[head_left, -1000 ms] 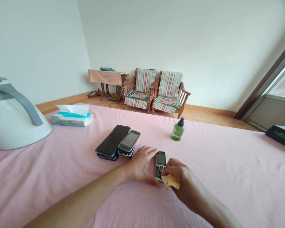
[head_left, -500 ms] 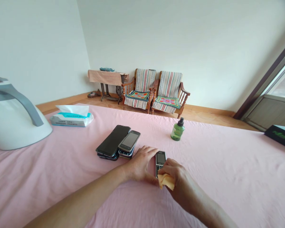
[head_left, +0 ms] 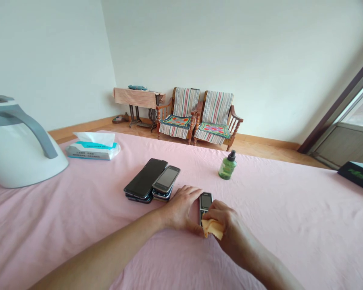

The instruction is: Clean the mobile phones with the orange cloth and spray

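Note:
A keypad mobile phone [head_left: 206, 200] lies screen up on the pink cloth, its lower part partly covered. My left hand [head_left: 183, 209] steadies it from the left, fingers at its top end and thumb near its bottom end. Bunched in my right hand [head_left: 225, 219] is a yellow cloth [head_left: 213, 228] with a zigzag edge, pressed on the phone's keypad. Just left of my left hand, a grey touchscreen phone [head_left: 167, 179] tops a small stack. Against that stack lies another, with a large black smartphone [head_left: 147, 179] on top.
A green spray bottle [head_left: 227, 166] stands beyond my right hand. At the left are a tissue pack [head_left: 93, 149] and a white kettle-like jug [head_left: 21, 157] with a grey handle. A black box [head_left: 357, 173] sits at the right edge. Two wooden chairs [head_left: 196, 121] stand by the wall.
The whole view has shifted slightly. My right hand keeps the yellow cloth on the phone's keypad, almost unmoved; my left hand stays at the phone.

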{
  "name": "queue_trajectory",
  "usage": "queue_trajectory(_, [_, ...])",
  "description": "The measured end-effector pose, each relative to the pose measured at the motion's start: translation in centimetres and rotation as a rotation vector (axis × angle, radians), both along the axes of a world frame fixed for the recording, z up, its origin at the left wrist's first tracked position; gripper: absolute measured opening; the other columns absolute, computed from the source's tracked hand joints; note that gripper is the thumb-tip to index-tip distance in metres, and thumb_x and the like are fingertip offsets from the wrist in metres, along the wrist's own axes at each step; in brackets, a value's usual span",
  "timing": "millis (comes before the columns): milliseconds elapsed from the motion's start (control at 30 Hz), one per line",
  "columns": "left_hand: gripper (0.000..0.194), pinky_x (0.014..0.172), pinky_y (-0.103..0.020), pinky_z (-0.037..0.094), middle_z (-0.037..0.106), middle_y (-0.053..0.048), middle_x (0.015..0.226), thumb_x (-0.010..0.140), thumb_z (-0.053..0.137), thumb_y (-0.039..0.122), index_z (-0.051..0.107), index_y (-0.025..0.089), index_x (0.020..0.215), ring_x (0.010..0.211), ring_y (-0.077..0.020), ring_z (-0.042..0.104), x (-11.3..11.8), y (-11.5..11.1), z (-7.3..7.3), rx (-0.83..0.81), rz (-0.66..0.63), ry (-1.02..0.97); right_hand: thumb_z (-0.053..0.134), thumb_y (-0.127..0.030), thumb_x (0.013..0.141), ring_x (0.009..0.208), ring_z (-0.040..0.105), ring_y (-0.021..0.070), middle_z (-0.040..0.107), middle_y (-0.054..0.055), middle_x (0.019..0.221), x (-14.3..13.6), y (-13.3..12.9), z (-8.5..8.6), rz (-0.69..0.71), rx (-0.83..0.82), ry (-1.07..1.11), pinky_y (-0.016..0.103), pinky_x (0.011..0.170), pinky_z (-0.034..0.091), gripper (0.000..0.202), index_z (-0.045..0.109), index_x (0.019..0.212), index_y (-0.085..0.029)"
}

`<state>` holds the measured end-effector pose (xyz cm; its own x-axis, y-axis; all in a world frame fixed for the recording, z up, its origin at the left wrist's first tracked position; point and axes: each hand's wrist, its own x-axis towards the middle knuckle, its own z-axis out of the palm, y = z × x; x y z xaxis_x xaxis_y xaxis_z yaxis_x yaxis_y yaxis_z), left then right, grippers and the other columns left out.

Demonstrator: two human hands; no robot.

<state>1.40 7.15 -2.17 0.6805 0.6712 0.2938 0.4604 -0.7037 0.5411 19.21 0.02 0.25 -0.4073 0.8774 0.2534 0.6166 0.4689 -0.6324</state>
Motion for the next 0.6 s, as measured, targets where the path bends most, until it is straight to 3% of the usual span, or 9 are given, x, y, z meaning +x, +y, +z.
queue_trajectory(267, [0.094,0.098,-0.043,0.037,0.053,-0.011,0.126,0.047,0.082,0.051,0.046,0.02,0.128,0.113,-0.0319,0.047,0.1,0.0,-0.1,0.004,0.009,0.011,0.051,0.005,0.069,0.07,0.054,0.0121,0.056,0.002,0.078,0.1,-0.1,0.5,-0.009,-0.025,-0.02,0.021,0.06,0.038,0.028,0.066,0.066,-0.019])
queue_trajectory(433, [0.094,0.1,-0.042,0.036,0.053,-0.014,0.127,0.048,0.082,0.047,0.046,0.015,0.129,0.114,-0.0316,0.047,0.1,0.0,0.0,0.013,0.006,0.026,0.049,0.005,0.071,0.074,0.054,0.0129,0.056,0.002,0.08,-0.4,-0.2,-0.1,0.008,-0.003,-0.026,0.022,0.062,0.038,0.029,0.065,0.07,-0.02])
queue_trajectory(600, [0.102,0.103,-0.045,0.034,0.05,-0.015,0.131,0.047,0.081,0.057,0.043,0.016,0.133,0.118,-0.0324,0.044,-0.2,-0.3,0.5,-0.035,0.013,0.055,0.05,0.003,0.071,0.07,0.055,0.0123,0.057,0.002,0.08,2.0,0.4,-0.7,-0.049,0.001,-0.057,0.023,0.061,0.039,0.027,0.065,0.072,-0.019])
